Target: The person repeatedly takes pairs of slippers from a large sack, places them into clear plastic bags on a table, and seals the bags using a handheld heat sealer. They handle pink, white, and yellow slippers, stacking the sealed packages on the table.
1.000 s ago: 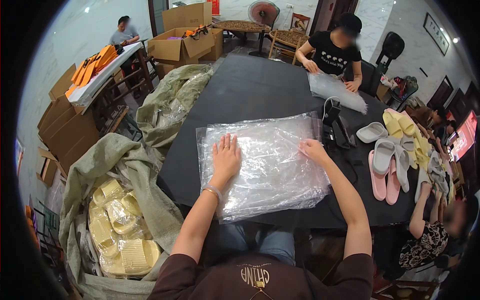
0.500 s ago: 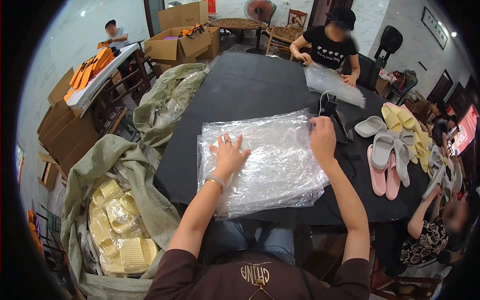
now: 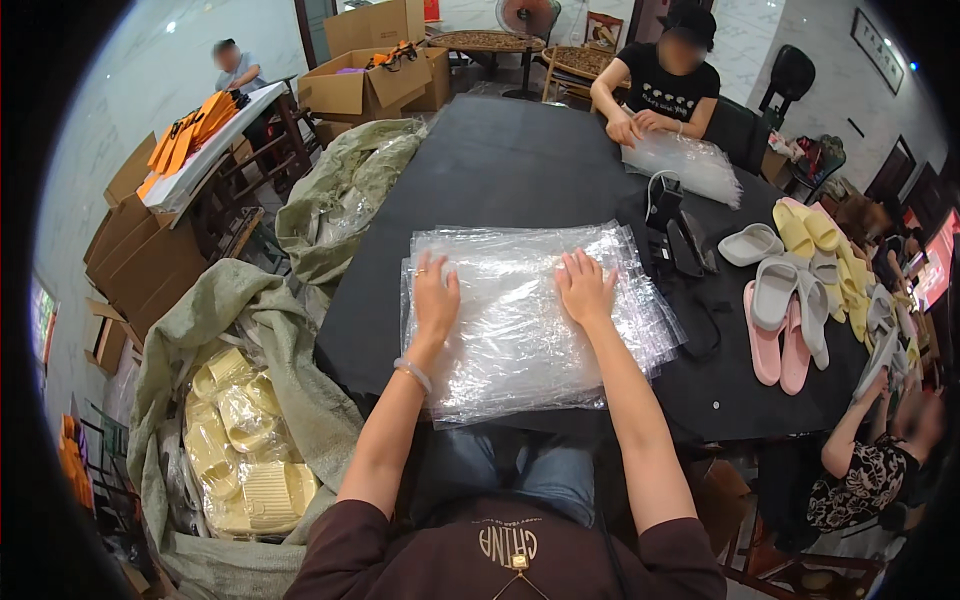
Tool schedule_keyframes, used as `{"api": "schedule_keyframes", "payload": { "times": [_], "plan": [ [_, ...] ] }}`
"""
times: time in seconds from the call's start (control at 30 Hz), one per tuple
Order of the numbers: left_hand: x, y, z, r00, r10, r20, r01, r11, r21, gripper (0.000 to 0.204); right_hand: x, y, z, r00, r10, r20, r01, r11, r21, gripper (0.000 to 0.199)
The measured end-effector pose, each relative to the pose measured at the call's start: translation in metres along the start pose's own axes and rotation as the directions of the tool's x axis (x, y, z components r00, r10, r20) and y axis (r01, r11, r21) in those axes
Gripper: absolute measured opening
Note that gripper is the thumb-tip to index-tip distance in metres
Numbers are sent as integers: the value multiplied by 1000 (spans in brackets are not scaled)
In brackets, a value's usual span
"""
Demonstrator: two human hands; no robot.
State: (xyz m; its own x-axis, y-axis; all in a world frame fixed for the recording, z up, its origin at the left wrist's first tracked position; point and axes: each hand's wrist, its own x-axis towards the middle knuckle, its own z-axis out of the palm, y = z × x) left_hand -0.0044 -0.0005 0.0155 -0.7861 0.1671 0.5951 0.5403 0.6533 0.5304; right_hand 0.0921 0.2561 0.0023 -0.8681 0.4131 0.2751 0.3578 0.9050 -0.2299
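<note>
A stack of clear plastic bags (image 3: 515,340) lies flat on the black table (image 3: 480,160) in front of me, its edges a little uneven. On the stack's left side rests my left hand (image 3: 435,298), palm down, with the fingers stretched toward the far edge. My right hand (image 3: 586,288) lies flat on the bags right of the middle, its fingers slightly spread. Neither hand grips anything. The bags' shiny surface is wrinkled and reflects the light.
Right of the stack are a black device (image 3: 690,240) with a cable and several slides (image 3: 775,295) in grey, pink and yellow. A woven sack (image 3: 245,400) of wrapped yellow slides stands at lower left. Across the table, a person (image 3: 665,85) handles clear bags (image 3: 690,165).
My right hand has moved left from the stack's far right corner onto the bags. My left hand has shifted slightly left, its fingers closer together. The person across has brought both hands together.
</note>
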Motion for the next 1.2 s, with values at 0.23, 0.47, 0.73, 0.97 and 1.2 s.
{"api": "schedule_keyframes", "payload": {
  "times": [0.23,0.47,0.73,0.97,1.2],
  "plan": [
    [4,0,-69,778,-573,255,527,818,230,75,-7,-2,-10,991,131,-21,-133,985,-115,60],
    [17,-18,-50,694,-607,388,624,775,96,80,-7,-5,-15,989,117,89,-112,992,-62,59],
    [23,-30,-50,612,-354,707,790,316,-526,33,-4,18,-38,950,296,-99,-307,943,-132,98],
    [31,-88,-101,566,-440,697,806,474,-355,54,-10,8,-60,896,328,298,-299,944,-138,118],
    [27,-80,-116,576,-572,585,802,534,-268,83,-24,-34,-78,882,286,374,-247,957,-151,111]
  ]
}}
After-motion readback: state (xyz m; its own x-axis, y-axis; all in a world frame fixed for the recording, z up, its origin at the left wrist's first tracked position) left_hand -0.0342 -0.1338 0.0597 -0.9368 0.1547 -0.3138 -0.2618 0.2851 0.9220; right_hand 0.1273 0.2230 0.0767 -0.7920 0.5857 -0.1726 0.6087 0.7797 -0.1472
